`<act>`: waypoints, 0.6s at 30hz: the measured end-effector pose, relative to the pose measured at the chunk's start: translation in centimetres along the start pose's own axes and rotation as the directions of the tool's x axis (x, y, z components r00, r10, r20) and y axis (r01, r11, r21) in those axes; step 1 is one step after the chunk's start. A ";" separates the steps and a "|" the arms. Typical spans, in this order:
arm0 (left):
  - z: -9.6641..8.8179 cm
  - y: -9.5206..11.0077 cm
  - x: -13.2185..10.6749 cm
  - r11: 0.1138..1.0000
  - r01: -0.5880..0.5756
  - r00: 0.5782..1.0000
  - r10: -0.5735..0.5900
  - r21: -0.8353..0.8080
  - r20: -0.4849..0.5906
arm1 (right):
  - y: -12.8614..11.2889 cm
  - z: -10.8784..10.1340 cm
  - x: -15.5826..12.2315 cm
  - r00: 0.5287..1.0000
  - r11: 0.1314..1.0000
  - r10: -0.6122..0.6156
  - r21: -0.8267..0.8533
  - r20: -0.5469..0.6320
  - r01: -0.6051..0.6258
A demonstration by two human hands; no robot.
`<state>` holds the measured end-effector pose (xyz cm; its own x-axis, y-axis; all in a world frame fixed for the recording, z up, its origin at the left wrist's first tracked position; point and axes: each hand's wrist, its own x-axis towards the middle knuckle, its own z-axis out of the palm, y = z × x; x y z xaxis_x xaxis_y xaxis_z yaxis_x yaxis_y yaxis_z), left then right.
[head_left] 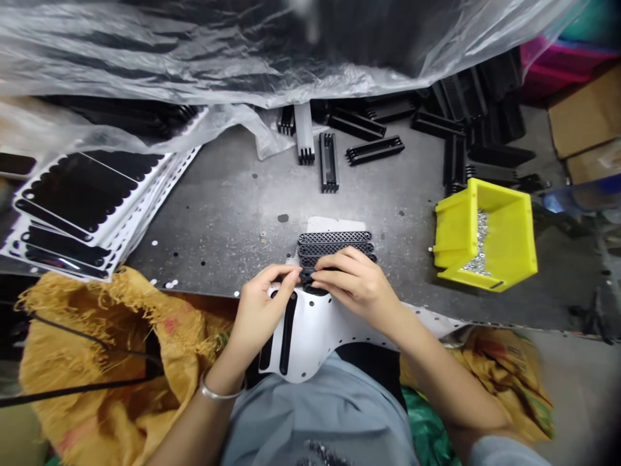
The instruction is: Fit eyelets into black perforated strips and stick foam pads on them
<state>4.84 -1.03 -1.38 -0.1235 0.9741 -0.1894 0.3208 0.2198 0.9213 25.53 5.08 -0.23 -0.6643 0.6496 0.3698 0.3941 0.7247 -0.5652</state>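
Observation:
A white sheet (315, 330) with small holes along its edges hangs over the table's front edge toward my lap. Several black mesh-topped strips (334, 237) lie side by side across its upper part. My left hand (266, 301) is closed, thumb and forefinger pinched at the left end of the nearest black strip (307, 275). Bent over the same strip, my right hand (356, 285) grips it with its fingertips, which hide most of its length. Long black slots (288, 333) show in the sheet below my left hand.
A yellow bin (504, 239) of small metal fasteners (478, 246) stands at right. Loose black plastic bars (328, 162) lie at the back, beneath plastic film (218, 58). Slotted white sheets (160, 200) are stacked at left. Yellow woven sacks (121, 362) hang below the table edge.

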 end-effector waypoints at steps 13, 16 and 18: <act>0.4 0.4 0.8 0.999 0.036 0.999 -0.037 0.041 0.026 | 0.8 -4.8 -3.2 0.933 0.928 0.360 0.099 0.005 -0.359; 0.4 0.5 0.8 0.999 0.029 1.000 -0.029 0.043 -0.003 | 1.6 -4.9 -4.1 0.923 0.908 0.382 0.203 -0.038 -0.367; 0.4 0.5 0.8 0.999 0.028 1.000 -0.027 0.046 -0.010 | 1.9 -4.4 -4.3 0.930 0.914 0.363 0.216 -0.057 -0.344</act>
<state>5.31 -0.07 -1.19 -0.1414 0.9671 -0.2113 0.3598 0.2490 0.8992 31.98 4.68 0.31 -0.4384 0.8804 0.1807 0.4511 0.3894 -0.8030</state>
